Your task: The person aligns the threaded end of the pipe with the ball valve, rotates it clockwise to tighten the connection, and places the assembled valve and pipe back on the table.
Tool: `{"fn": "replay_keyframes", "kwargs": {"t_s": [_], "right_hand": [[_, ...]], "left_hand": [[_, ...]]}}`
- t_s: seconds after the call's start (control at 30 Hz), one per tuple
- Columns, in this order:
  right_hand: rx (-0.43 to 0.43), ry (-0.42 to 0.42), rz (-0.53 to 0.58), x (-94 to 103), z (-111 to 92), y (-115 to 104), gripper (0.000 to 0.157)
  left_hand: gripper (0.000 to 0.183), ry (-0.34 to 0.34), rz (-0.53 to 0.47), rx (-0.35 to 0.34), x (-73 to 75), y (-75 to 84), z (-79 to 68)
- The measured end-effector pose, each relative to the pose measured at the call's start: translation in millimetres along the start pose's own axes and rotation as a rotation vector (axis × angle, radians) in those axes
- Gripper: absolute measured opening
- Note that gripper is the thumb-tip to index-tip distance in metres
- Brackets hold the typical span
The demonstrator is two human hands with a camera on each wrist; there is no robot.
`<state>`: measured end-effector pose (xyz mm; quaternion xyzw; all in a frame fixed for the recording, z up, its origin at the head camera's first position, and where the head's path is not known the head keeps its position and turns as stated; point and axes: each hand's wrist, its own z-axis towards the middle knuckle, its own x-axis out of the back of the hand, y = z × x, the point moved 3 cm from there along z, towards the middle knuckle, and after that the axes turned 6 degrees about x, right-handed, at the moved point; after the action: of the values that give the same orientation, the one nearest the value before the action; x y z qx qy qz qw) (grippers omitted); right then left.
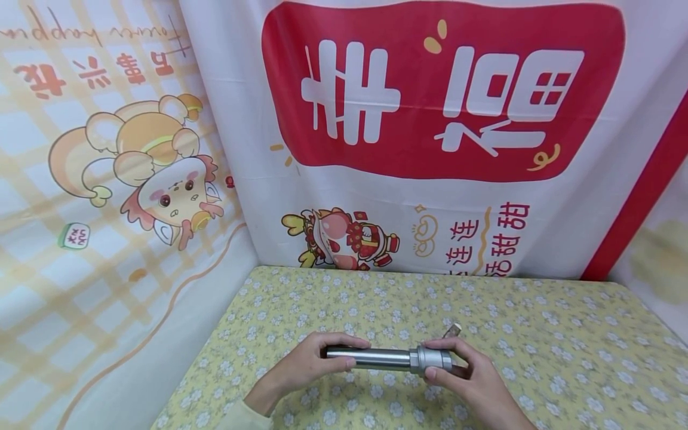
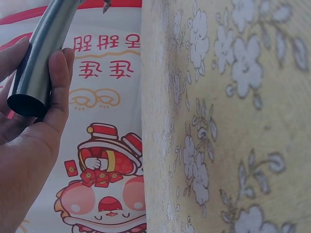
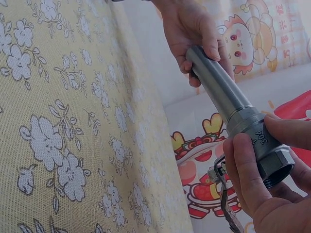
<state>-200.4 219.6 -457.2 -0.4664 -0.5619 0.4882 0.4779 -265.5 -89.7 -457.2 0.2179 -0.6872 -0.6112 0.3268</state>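
A shiny metal pipe [image 1: 384,358] lies level between my two hands, joined at its right end to a ball valve [image 1: 430,359]. My left hand [image 1: 309,361] grips the pipe near its open left end, thumb in front and fingers behind. Around the valve body, my right hand [image 1: 464,370] curls its fingers and thumb. In the right wrist view, the valve body [image 3: 262,141] bears raised marks reading 304, and its lever handle [image 3: 227,208] hangs off one side. The pipe's hollow end [image 2: 28,104] faces the left wrist camera.
Beneath my hands is a table with a yellow floral cloth [image 1: 344,310]. A white hanging sheet with a red printed panel [image 1: 441,89] rises behind its far edge. A checked cartoon sheet [image 1: 107,179] hangs at the left.
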Motion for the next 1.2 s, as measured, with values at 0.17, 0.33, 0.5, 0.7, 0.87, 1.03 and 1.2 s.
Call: {"fn": "replay_keyframes", "kwargs": {"t_s": [0.17,0.33,0.5,0.7,0.87,1.03,1.2], "right_hand": [[0.003,0.001,-0.001,-0.2,-1.0,-0.3,0.061],[0.005,-0.001,0.005,-0.4,-0.7,0.0,0.061],[0.0,-0.001,0.012,-0.1,0.1,0.6,0.06],[-0.002,0.004,0.007,-0.2,0.7,1.0,0.06],[-0.005,0.01,0.002,-0.1,0.6,0.8,0.06],[-0.005,0.004,0.004,0.4,0.8,0.7,0.06],[0.0,-0.009,0.017,0.8,0.1,0.7,0.06]], "left_hand": [[0.038,-0.004,-0.001,-0.003,0.1,0.3,-0.2],[0.039,-0.008,-0.008,-0.01,-0.1,0.5,-0.4],[0.043,-0.001,0.003,0.008,0.5,0.6,-0.8],[0.046,-0.014,-0.005,0.027,2.0,-0.9,0.5],[0.05,-0.038,-0.022,0.039,1.6,-2.3,1.6],[0.047,-0.028,-0.016,0.062,0.2,-2.6,0.6],[0.042,-0.006,-0.004,0.077,0.1,-2.2,-0.7]]}}
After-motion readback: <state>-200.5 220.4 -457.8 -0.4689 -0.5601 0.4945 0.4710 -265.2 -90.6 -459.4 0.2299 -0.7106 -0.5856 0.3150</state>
